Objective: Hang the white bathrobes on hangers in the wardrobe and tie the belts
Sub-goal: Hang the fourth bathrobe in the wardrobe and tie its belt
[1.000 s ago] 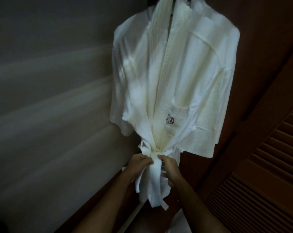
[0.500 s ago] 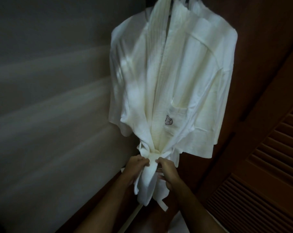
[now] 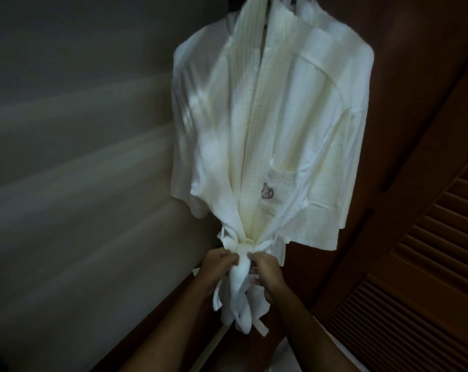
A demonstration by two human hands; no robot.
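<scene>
The white bathrobe (image 3: 275, 124) is seen hung at about 12 o'clock in the wardrobe, with its belt (image 3: 243, 244) cinched round the waist at about 6 o'clock of the garment. The belt's loose ends are pinched by the curled fingers of the left hand (image 3: 218, 267) and the right hand (image 3: 265, 272), set just beside each other at the knot. The cloth is judged soft, light and limp, so it is best taken close to the knot, where slack can be controlled.
</scene>
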